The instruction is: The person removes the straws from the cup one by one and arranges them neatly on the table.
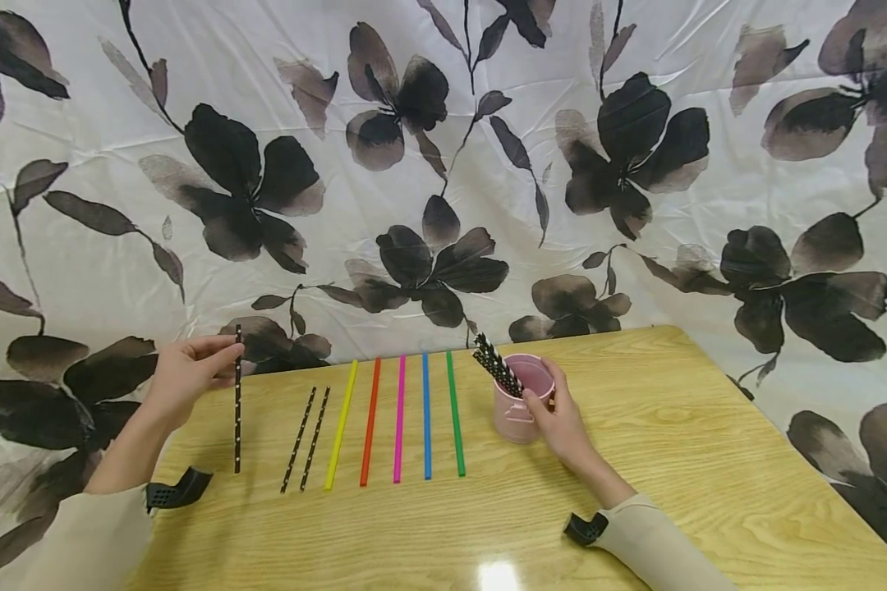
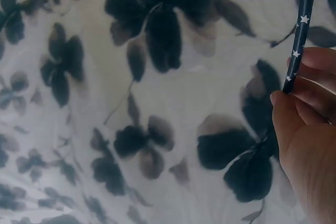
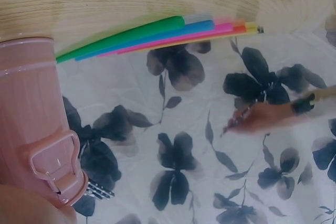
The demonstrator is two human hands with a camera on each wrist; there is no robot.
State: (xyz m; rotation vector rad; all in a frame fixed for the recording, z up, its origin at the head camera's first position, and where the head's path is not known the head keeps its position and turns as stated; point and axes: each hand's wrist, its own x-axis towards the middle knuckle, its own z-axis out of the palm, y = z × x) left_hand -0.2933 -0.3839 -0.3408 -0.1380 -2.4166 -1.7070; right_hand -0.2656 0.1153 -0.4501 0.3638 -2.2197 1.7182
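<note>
My left hand (image 1: 188,377) pinches a black straw with white stars (image 1: 238,410) near its top, between thumb and fingers. The straw hangs upright over the table's left side; its star print shows clearly in the left wrist view (image 2: 300,38). With its thumb at the rim, my right hand (image 1: 565,423) grips a small pink pail (image 1: 516,425) that stands on the table. Several black patterned straws (image 1: 495,365) lean out of the pail to the left. Two black straws (image 1: 299,439) lie side by side, between the held straw and the coloured ones.
To the right of the black pair, a spaced row of straws lies on the wooden table (image 1: 673,460): yellow (image 1: 341,427), red (image 1: 369,423), pink (image 1: 399,420), blue (image 1: 426,417) and green (image 1: 455,414). A flower-printed cloth (image 1: 503,271) hangs behind the table.
</note>
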